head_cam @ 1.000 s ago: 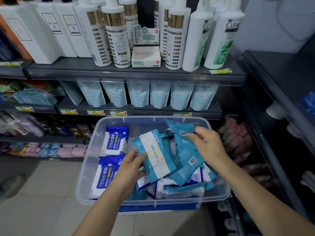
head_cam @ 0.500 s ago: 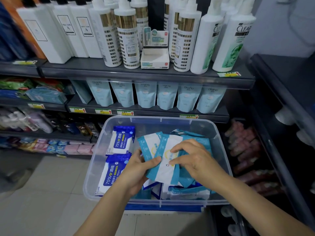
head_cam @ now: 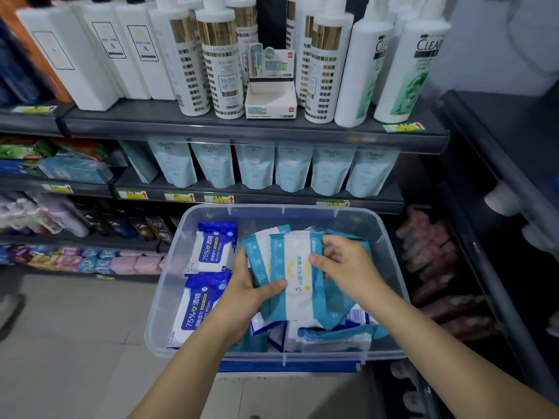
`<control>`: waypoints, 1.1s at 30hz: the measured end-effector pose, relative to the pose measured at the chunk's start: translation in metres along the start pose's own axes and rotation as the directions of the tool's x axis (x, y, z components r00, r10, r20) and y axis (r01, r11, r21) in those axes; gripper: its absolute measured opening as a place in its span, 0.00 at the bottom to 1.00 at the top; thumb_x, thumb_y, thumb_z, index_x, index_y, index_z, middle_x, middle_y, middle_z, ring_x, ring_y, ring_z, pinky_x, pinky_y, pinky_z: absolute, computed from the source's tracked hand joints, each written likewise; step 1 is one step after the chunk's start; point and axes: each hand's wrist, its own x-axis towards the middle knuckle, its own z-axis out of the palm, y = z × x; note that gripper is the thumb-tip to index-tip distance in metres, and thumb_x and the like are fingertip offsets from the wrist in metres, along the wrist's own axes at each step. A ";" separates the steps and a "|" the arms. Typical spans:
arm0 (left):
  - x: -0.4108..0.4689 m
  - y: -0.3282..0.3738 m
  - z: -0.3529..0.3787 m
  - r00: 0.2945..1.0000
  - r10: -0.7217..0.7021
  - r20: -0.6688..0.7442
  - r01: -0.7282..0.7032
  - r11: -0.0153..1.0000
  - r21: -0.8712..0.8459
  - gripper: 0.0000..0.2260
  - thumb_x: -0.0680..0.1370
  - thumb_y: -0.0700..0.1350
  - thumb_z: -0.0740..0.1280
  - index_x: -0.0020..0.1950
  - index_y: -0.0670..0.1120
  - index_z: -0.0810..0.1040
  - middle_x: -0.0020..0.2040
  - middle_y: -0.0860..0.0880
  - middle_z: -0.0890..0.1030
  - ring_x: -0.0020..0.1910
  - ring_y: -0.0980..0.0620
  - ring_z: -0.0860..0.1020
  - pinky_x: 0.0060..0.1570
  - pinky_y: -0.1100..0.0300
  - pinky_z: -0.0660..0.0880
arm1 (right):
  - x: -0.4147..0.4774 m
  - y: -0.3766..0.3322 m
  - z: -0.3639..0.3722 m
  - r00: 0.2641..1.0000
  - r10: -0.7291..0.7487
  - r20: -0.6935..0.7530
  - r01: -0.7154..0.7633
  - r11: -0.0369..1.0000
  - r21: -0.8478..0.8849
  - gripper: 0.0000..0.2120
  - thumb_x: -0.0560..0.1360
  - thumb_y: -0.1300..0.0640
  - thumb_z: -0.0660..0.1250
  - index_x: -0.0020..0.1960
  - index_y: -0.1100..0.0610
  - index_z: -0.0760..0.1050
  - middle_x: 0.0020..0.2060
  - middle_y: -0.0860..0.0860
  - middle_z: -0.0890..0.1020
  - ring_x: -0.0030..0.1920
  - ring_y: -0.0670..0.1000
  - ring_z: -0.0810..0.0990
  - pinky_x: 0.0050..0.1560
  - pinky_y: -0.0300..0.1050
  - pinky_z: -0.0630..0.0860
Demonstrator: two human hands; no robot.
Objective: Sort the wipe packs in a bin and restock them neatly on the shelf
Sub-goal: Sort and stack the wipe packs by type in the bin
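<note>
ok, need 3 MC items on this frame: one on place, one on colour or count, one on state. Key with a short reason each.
1. Where do the dark blue 75% alcohol wipe packs lie in the clear bin?
A. along its left side
B. along its right side
C. on the shelf above

2. What colours are the packs held in the hands?
A. pink and white
B. teal and white
C. green and black

3. How is the left hand engaged?
A. resting on the bin rim
B. hanging free, holding nothing
C. gripping the held teal packs, thumb across their front

Key:
1 A: two of them lie one behind the other by the left wall.
2 B: teal edges frame a white middle panel.
3 C: the thumb presses across the fanned packs, while the right hand pinches their upper edge.
</note>
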 end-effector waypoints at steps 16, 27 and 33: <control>-0.001 -0.002 0.002 0.997 -0.077 -0.028 0.081 0.985 0.155 0.12 0.80 0.42 0.61 0.57 0.58 0.68 0.52 0.56 0.79 0.47 0.58 0.81 0.37 0.63 0.80 | 0.025 0.023 0.014 0.999 -0.015 0.032 0.017 0.999 -0.050 0.07 0.68 0.56 0.75 0.44 0.51 0.80 0.39 0.50 0.81 0.38 0.47 0.77 0.43 0.42 0.76; 0.005 0.001 -0.019 0.969 -0.021 -0.247 0.041 0.996 0.077 0.14 0.81 0.43 0.60 0.65 0.57 0.65 0.56 0.54 0.77 0.53 0.53 0.78 0.43 0.52 0.80 | 0.019 0.058 -0.021 0.870 0.239 0.430 0.257 0.524 -0.812 0.34 0.76 0.66 0.62 0.76 0.46 0.54 0.75 0.45 0.55 0.76 0.51 0.48 0.75 0.56 0.47; 0.005 -0.001 -0.018 0.955 -0.007 -0.296 0.025 0.998 0.056 0.15 0.81 0.43 0.61 0.65 0.56 0.65 0.54 0.57 0.76 0.52 0.56 0.78 0.39 0.55 0.79 | 0.022 0.048 -0.016 0.918 0.137 0.373 0.287 0.422 -0.860 0.30 0.73 0.64 0.67 0.71 0.48 0.63 0.62 0.49 0.67 0.67 0.52 0.61 0.74 0.58 0.49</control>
